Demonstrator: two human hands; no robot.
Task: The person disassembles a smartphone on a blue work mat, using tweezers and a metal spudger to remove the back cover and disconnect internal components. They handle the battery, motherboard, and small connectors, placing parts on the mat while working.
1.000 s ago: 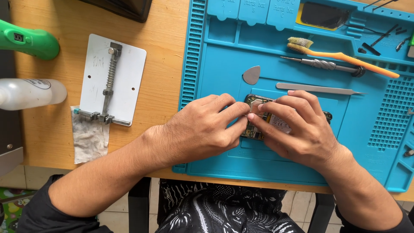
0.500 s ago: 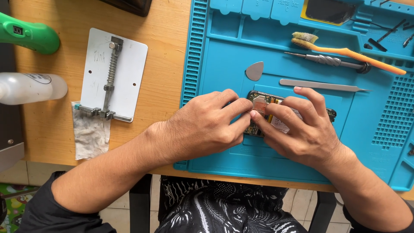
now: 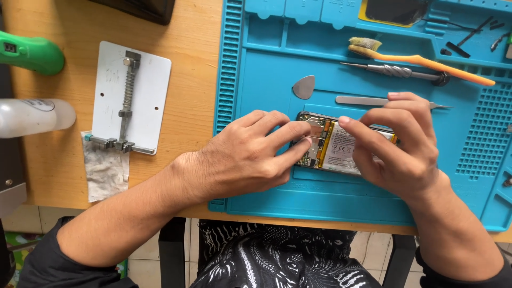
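So here's where I'm at: the opened smartphone with its back cover off [image 3: 341, 146] is lying flat near the middle of the blue silicone repair mat [image 3: 266, 80], which covers the right part of the wooden tabletop [image 3: 192, 96]; circuit board and the white-labelled battery are both exposed, so the opening-up part looks done to me; whatever's inside is what's left, and I'd guess I'm only midway.

My left hand [image 3: 245, 154] rests on the mat with its fingertips pinched narrow over the board end of the phone; my right hand [image 3: 397, 146] arches over the battery end, fingers curled close, pinching something thin I can't really make out; maybe a flex or tape.

Tools sit untouched toward the mat's far edge: grey teardrop pick [image 3: 304, 87], flat metal spudger [image 3: 368, 100], twisted-grip metal screwdriver [image 3: 394, 71], orange-handled toothbrush [image 3: 421, 60]; off the mat, toward the tabletop's left edge, a white metal board-holder plate with a spring clamp [image 3: 130, 96] and a crumpled wipe [image 3: 106, 168].
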